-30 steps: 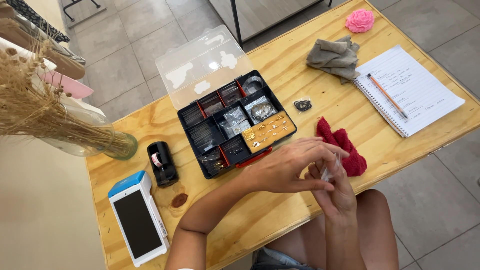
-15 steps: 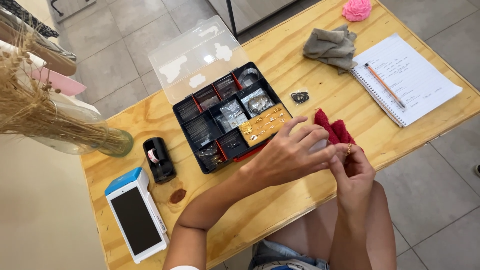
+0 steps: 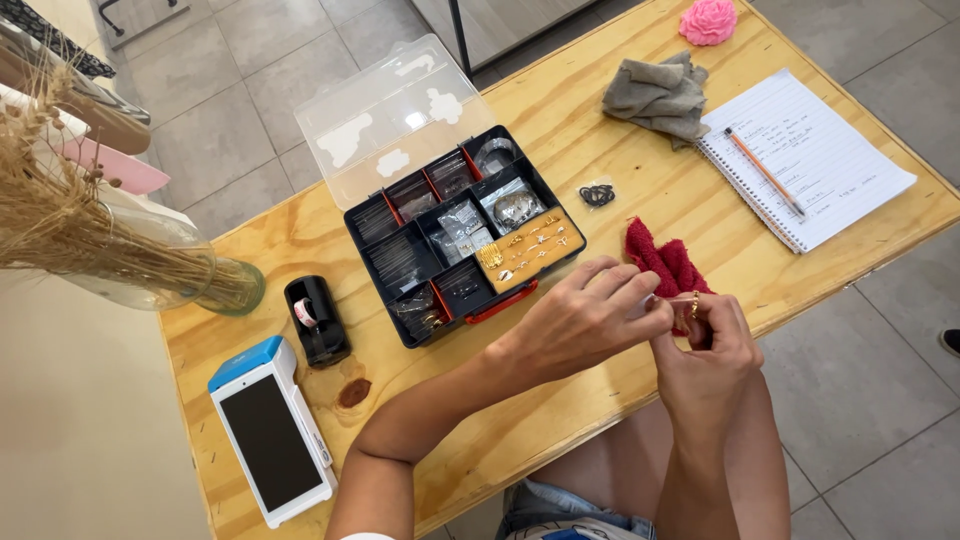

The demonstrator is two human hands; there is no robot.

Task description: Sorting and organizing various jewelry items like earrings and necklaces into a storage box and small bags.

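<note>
Beside both hands (image 3: 655, 335), black organizer case (image 3: 400, 262) — lid open — holds gold jewelry (image 3: 528, 250).

Your wooden counter (image 3: 300, 245) carries an open organizer box (image 3: 462, 238), notebook (image 3: 812, 155), grey cloth (image 3: 660, 95), red cloth (image 3: 665, 262), card terminal (image 3: 272, 432) and tape dispenser (image 3: 316, 320).
</note>
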